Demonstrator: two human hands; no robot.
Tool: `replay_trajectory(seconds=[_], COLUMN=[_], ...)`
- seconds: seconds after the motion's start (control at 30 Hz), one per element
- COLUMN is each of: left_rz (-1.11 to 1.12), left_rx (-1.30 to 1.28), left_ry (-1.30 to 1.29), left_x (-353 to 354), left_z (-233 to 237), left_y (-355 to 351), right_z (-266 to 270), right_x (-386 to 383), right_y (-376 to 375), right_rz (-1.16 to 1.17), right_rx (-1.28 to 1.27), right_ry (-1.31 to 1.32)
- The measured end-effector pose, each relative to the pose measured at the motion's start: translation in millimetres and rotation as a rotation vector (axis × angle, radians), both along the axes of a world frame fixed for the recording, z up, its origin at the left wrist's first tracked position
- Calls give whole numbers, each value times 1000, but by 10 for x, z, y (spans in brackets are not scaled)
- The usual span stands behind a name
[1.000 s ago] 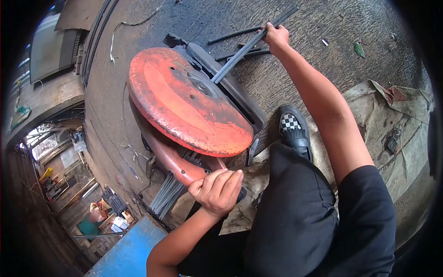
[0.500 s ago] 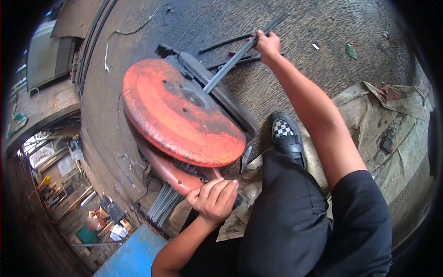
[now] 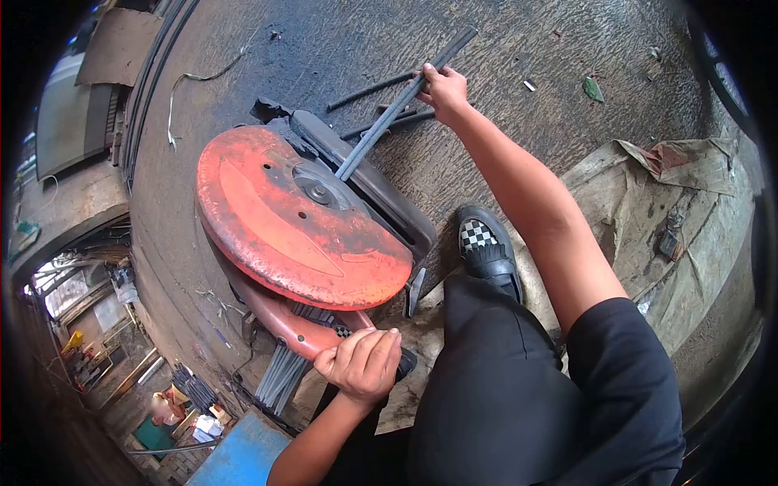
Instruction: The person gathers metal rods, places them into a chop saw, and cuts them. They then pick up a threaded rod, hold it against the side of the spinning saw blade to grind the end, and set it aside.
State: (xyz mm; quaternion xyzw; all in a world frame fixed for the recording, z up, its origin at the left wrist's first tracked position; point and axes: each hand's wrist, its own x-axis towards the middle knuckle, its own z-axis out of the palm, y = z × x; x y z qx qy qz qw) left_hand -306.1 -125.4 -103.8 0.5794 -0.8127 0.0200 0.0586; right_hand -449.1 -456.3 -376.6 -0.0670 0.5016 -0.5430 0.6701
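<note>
My left hand (image 3: 361, 364) is closed around the handle of a red cut-off saw (image 3: 279, 320). The saw's worn, round red guard (image 3: 300, 219) fills the left middle of the view and hides the blade. My right hand (image 3: 444, 91), arm stretched out, grips grey metal bars (image 3: 397, 109) lying side by side. Their near ends reach the dark, long base (image 3: 365, 178) beside the guard, where the guard partly covers what lies beneath. Other dark bars (image 3: 369, 91) rest on the ground close to my right hand.
A bundle of grey rods (image 3: 279, 377) lies below the saw, near a blue surface (image 3: 239, 454). My checkered shoe (image 3: 484, 243) stands on a dirty cloth sheet (image 3: 648, 219). At lower left, a person (image 3: 166, 409) is among clutter.
The whole view has shifted slightly, so the saw and bars appear further left and lower. Both hands keep their holds; the guard looks much the same.
</note>
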Motion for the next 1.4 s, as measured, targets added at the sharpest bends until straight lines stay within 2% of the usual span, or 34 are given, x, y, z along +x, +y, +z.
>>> replay_trajectory(seconds=[0.23, 0.33, 0.43, 0.53, 0.97, 1.4], left_rz=[-4, -12, -142, -171, -177, -118], left_rx=[-8, 4, 42, 54, 65, 29], left_ry=[-13, 1, 54, 67, 102, 72], left_x=[-2, 44, 133, 178, 194, 158], left_z=[0, 48, 111, 154, 176, 122], left_y=[-7, 5, -9, -9, -16, 2], right_z=[6, 48, 1, -40, -38, -73], right_x=[-25, -25, -38, -47, -73, -57], right_y=[31, 69, 62, 65, 109, 60], right_rz=[37, 6, 27, 39, 59, 67], right_rx=[-8, -29, -41, -38, -45, -115], right_ry=[95, 17, -13, 15, 81, 32])
